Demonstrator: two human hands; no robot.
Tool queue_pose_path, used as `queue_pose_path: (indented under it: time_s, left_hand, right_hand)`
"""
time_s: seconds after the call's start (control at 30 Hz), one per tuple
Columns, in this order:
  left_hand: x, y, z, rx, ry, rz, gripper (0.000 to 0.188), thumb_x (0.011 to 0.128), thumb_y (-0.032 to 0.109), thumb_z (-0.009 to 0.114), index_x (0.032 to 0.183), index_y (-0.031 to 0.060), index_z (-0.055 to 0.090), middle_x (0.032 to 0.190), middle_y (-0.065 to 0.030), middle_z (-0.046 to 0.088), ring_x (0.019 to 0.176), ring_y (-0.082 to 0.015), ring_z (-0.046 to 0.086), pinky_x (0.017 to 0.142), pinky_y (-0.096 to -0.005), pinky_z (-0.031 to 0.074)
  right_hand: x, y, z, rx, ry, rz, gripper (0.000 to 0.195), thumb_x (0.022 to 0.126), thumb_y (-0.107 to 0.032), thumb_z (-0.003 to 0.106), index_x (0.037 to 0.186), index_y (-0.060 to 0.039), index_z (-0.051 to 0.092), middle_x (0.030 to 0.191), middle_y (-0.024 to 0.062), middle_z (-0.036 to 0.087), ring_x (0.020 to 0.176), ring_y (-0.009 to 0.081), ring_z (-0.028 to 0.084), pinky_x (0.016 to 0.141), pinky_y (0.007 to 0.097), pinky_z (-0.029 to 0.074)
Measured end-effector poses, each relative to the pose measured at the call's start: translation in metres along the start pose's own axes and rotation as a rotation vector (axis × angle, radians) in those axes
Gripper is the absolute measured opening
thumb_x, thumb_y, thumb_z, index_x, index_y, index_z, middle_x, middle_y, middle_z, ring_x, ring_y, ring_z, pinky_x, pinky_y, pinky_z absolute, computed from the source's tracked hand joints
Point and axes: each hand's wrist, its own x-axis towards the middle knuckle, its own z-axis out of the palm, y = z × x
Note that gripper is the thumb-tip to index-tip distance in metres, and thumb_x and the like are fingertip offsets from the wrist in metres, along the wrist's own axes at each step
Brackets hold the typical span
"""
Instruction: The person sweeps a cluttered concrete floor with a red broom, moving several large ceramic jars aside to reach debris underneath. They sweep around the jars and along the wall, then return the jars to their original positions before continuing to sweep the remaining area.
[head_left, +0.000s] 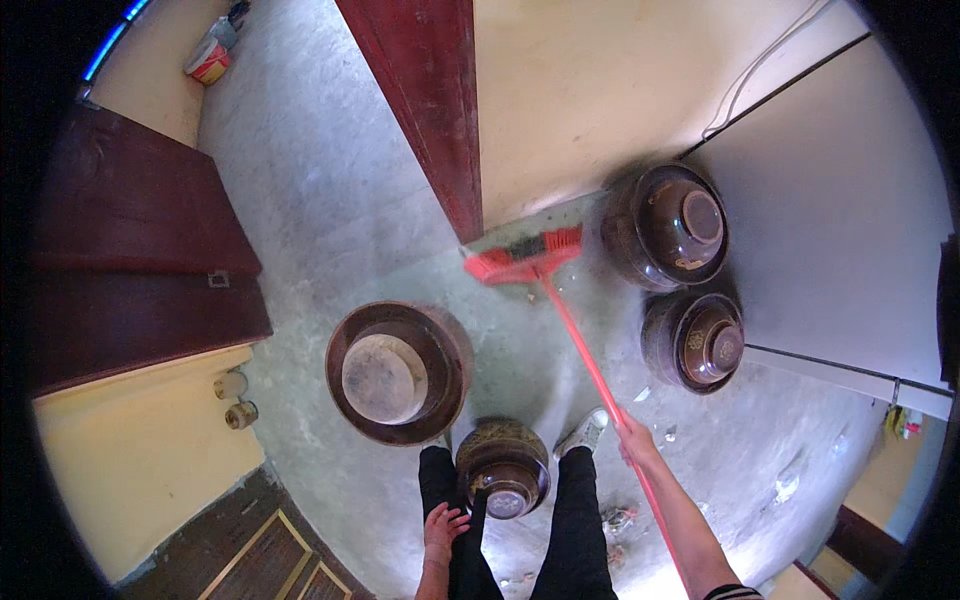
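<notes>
My right hand (637, 442) grips the red handle (581, 345) of a push broom. The broom head (523, 259), with red and black bristles, lies on the floor by the foot of a dark red door frame, slightly blurred. My left hand (445, 527) hangs in front of my left leg, fingers apart, holding nothing. A brown glazed jar (501, 442) with a bowl-shaped lid stands between my legs. Ahead of my left foot stands a wide brown vat (448, 375) with a pale round slab inside. Bits of litter (531, 298) lie near the broom head.
Two lidded brown glazed jars (626, 244) (664, 341) stand at right beside a large white panel (817, 202). More litter (619, 517) lies right of my legs. A dark red door (142, 247) is at left. A bucket (208, 61) stands beyond the doorway. Small jars (240, 415) sit by the left wall.
</notes>
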Motion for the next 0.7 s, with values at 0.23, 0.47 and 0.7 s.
queue_pose_path:
  time_s: [0.23, 0.47, 0.7]
  left_hand:
    - [-0.001, 0.003, -0.004, -0.007, 0.007, 0.013, 0.035, 0.086, 0.014, 0.045, 0.118, 0.0038, 0.036, 0.095, -0.0196, 0.053, 0.078, -0.0354, 0.059, 0.06, -0.0419, 0.052]
    - [0.003, -0.002, 0.01, 0.028, 0.002, 0.016, 0.033, 0.086, 0.014, 0.045, 0.117, 0.004, 0.037, 0.094, -0.019, 0.054, 0.077, -0.0353, 0.06, 0.059, -0.0414, 0.052]
    - [0.001, -0.001, -0.001, 0.056, 0.03, 0.019, 0.037, 0.084, 0.014, 0.048, 0.118, 0.0037, 0.036, 0.093, -0.0184, 0.054, 0.076, -0.0344, 0.06, 0.058, -0.0406, 0.052]
  right_hand:
    - [-0.083, -0.017, -0.036, -0.123, 0.055, 0.074, 0.041, 0.084, -0.022, 0.051, 0.124, -0.0233, 0.044, 0.059, -0.0023, 0.047, 0.043, 0.0076, 0.042, 0.036, 0.025, 0.037]
    - [0.016, -0.031, -0.003, -0.051, 0.051, -0.057, 0.04, 0.086, -0.025, 0.047, 0.125, -0.0213, 0.042, 0.057, -0.0028, 0.043, 0.04, 0.0069, 0.039, 0.034, 0.022, 0.032]
    - [-0.056, -0.028, -0.022, -0.111, 0.021, 0.059, 0.04, 0.085, -0.025, 0.049, 0.125, -0.0261, 0.042, 0.054, -0.0036, 0.04, 0.039, 0.0066, 0.038, 0.033, 0.022, 0.032]
